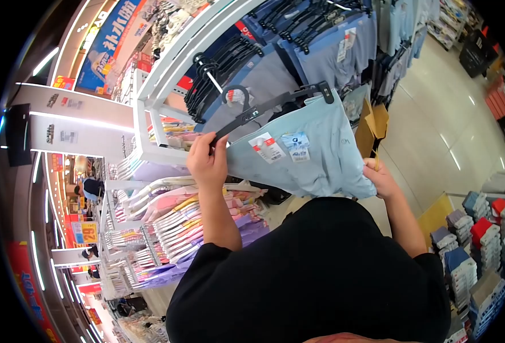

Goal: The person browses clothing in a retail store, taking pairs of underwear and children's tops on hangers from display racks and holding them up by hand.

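Light blue shorts (321, 146) with two paper tags hang from a black clip hanger (258, 110) in front of my body. My left hand (208, 163) is closed on the hanger's near end, beside the waistband's lower left corner. Pinched in my right hand (380, 176) is the lower right edge of the shorts. The hanger's hook lies close to the metal rod of the rack, with its far clip at the top of the shorts; whether the hook touches the rod I cannot tell.
A white rack (167, 63) holds blue and grey shorts (338, 51) ahead. Pastel clothes on hangers (178, 228) fill the left side. An open cardboard box (371, 127) stands beyond my right hand. Folded clothes stacks (464, 268) are at the lower right.
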Available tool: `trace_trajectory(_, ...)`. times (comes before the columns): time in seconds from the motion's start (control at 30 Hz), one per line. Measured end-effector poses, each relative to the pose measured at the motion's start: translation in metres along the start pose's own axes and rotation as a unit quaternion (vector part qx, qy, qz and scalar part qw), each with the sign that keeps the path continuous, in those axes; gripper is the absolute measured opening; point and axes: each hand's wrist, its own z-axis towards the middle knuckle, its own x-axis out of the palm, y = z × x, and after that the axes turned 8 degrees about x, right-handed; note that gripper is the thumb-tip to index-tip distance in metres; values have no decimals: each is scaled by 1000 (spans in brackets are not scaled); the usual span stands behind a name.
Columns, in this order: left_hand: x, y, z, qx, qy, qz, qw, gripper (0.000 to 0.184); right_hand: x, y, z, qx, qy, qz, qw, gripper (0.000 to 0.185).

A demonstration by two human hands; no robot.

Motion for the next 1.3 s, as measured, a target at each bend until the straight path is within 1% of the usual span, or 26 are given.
trace_trajectory(0.07,-1,0,1,-59,21,6,998,17,-4,-6,4,-17,2,76,997,13)
trace_trajectory(0.17,-2,6,2,-116,31,-7,993,19,2,-10,12,-33,-13,135,990,13)
trace_trajectory(0.27,-3,18,3,-165,64,11,984,21,7,-17,18,-36,-29,158,986,17)
trace_trajectory(0.37,3,32,-1,-210,94,34,973,24,25,-17,24,-57,-76,165,982,24)
trace_trajectory(0.47,10,44,-6,-227,79,27,970,27,9,-16,22,-33,60,179,981,30)
trace_trajectory(0.57,16,54,-7,-241,111,53,963,28,-4,-28,27,-60,97,175,978,36)
trace_trajectory(0.67,25,60,-3,-243,118,87,959,29,3,-19,26,-62,105,161,979,41)
trace_trajectory(0.77,40,71,-3,-209,79,150,963,29,-1,-22,24,-53,87,146,984,47)
trace_trajectory(0.8,43,73,-3,-215,69,114,967,27,-3,-25,26,-58,94,150,982,48)
trace_trajectory(0.9,53,63,-12,-88,-71,226,968,33,-5,-29,25,-67,102,153,981,45)
trace_trajectory(0.93,54,58,-23,-77,-74,193,975,41,-7,-32,24,-70,100,157,980,44)
trace_trajectory(1.0,71,55,-57,43,-59,110,991,34,-9,-36,22,-77,97,163,979,43)
trace_trajectory(1.07,91,36,-82,73,115,21,990,29,-8,-34,20,-84,97,161,979,42)
trace_trajectory(1.1,112,30,-97,18,149,-35,988,25,-7,-33,18,-86,97,159,979,42)
trace_trajectory(1.13,130,39,-109,-53,268,-70,959,39,-6,-32,17,-85,99,157,979,42)
trace_trajectory(1.23,185,88,-163,-163,340,-97,921,58,-7,-31,12,-84,97,149,980,43)
trace_trajectory(1.3,213,127,-171,-218,352,-62,908,68,-8,-31,8,-83,94,140,982,43)
